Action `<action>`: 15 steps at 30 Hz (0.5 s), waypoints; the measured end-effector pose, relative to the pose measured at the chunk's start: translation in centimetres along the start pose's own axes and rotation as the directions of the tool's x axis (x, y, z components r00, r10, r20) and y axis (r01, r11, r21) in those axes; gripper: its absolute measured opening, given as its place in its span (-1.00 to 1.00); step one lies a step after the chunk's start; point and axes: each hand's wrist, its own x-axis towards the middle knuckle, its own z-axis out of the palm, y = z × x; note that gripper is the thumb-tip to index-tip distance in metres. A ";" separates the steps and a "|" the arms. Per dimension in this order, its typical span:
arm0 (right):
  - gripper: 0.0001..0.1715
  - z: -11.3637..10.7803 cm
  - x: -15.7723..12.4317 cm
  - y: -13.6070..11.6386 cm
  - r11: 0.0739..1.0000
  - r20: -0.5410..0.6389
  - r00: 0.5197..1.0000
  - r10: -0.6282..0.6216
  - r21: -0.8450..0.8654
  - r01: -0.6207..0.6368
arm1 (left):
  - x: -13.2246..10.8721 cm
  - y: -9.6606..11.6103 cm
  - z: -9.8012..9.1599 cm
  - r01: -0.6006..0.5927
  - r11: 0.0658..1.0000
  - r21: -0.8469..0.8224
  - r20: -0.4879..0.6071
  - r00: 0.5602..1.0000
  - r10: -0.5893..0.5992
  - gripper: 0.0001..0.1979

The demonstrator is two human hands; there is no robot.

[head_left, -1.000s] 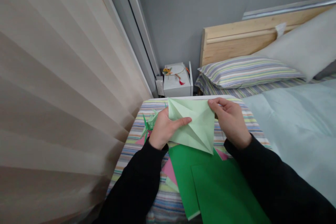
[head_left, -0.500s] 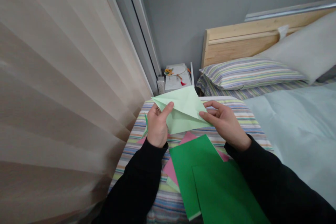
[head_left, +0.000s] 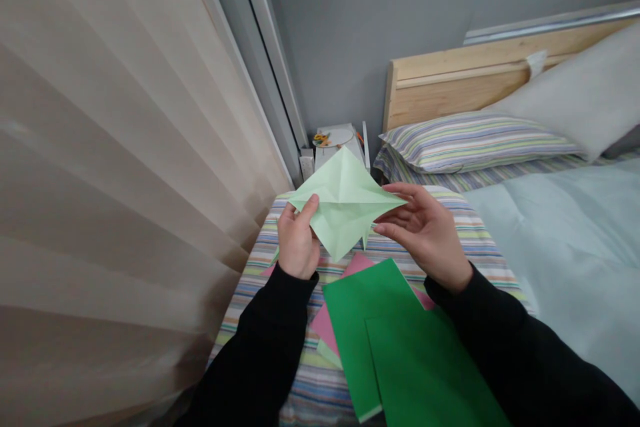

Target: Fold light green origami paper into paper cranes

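Well, item one: a pale green origami sheet (head_left: 345, 203) is hanging in the air at centre frame, above the striped bed cover (head_left: 250, 300). It is showing a wider, diamond-like face than a moment ago, with creases running out from its middle, and one small flap is dipping below its lower right edge. Item two: the left hand (head_left: 297, 243) is pinching the sheet's lower left edge between thumb and fingers. Item three: the right hand (head_left: 425, 233) has come away from its earlier grip and is spreading open, its fingertips (head_left: 383, 227) lying just beside the sheet; whether they are touching it is hard to make out. Item four: black sleeves (head_left: 260, 353) are covering both forearms and running off the bottom of the frame. Item five: green paper sheets (head_left: 385, 340) and pink paper sheets (head_left: 325, 323) are lying overlapped on the bed cover, lower centre, and the green ones are cut off by the frame. Item six: a small folded green paper piece (head_left: 275, 255) is poking out behind the left hand, mostly hidden, its shape unreadable. Item seven: a white box (head_left: 337, 150) is standing behind the sheet at upper centre, partly blocked.
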 end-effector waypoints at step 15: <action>-0.50 -0.1 0.3 0.3 0.992 -0.170 0.982 -0.082 -0.104 0.064 | -0.5 -0.1 0.2 0.089 0.996 0.014 0.113 0.990 -0.089 -0.56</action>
